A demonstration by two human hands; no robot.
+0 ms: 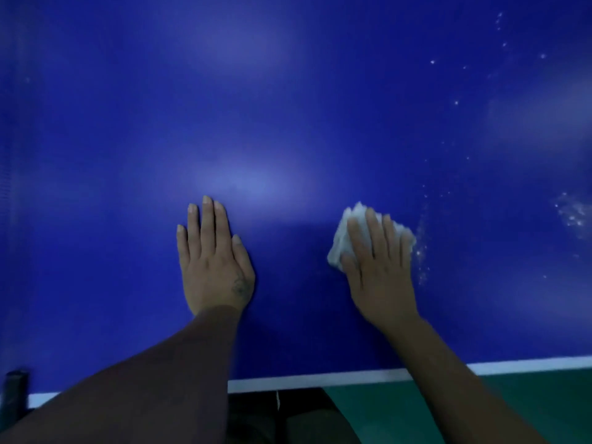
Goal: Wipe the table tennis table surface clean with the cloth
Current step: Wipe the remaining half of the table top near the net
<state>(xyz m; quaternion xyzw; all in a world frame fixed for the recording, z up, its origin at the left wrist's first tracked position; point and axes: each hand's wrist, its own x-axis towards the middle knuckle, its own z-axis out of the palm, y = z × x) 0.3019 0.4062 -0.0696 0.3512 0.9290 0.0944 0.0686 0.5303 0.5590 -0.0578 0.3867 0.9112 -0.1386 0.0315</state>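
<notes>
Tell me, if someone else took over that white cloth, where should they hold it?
Probably from above, palm flat on the bunched middle, as the right hand does now. The cloth is a soft crumpled wad lying on the table, so it offers no edge or handle; fingers spread over its top press it down.

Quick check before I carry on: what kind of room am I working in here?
Probably an indoor games or sports room. The blue table tennis table with its white edge line and the green floor beyond point that way. No walls show.
</notes>
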